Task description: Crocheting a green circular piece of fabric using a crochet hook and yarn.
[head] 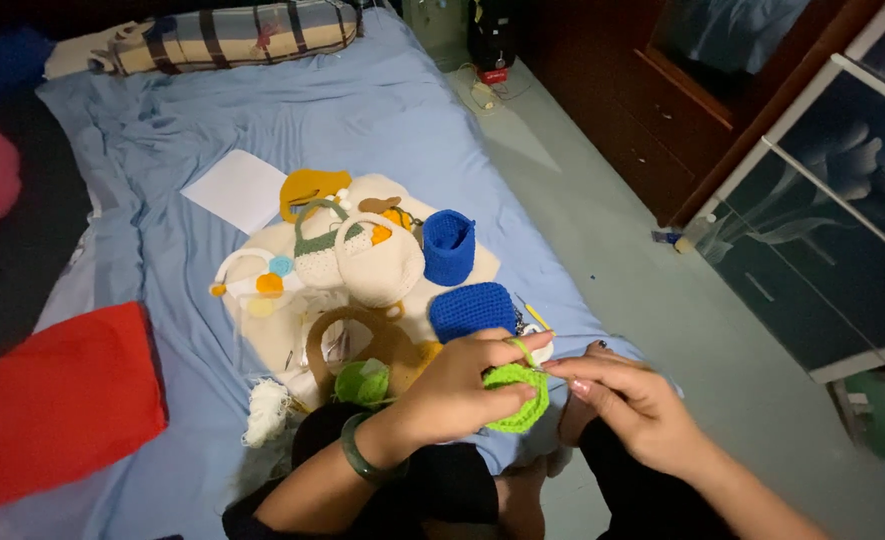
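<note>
A: What lies far left of the grip?
B: A red cloth bundle [57, 400] on the pale blue bedsheet [362, 110], and at the head of the bed a striped bolster pillow [232, 38]. A white sheet of paper [237, 188] lies flat on the sheet.

A: And nearer?
B: Just left of the left hand [457, 385] sits a ball of light green yarn [362, 382], with a tuft of white yarn [265, 410] beyond it. Above the grip are cream crocheted bags [362, 262], a blue crocheted cup [449, 246] and a flat blue crocheted piece [472, 310].

A: The grip itself?
B: The left hand's fingers are closed around a small bright green crocheted piece [514, 398], with a green bangle [359, 455] on that wrist. The right hand [627, 400] pinches something thin beside the piece; what it is I cannot tell.

A: To the right?
B: Pale green floor [642, 270], a dark wooden cabinet [652, 110], then a cabinet with dark blue flowered panels [822, 220].
</note>
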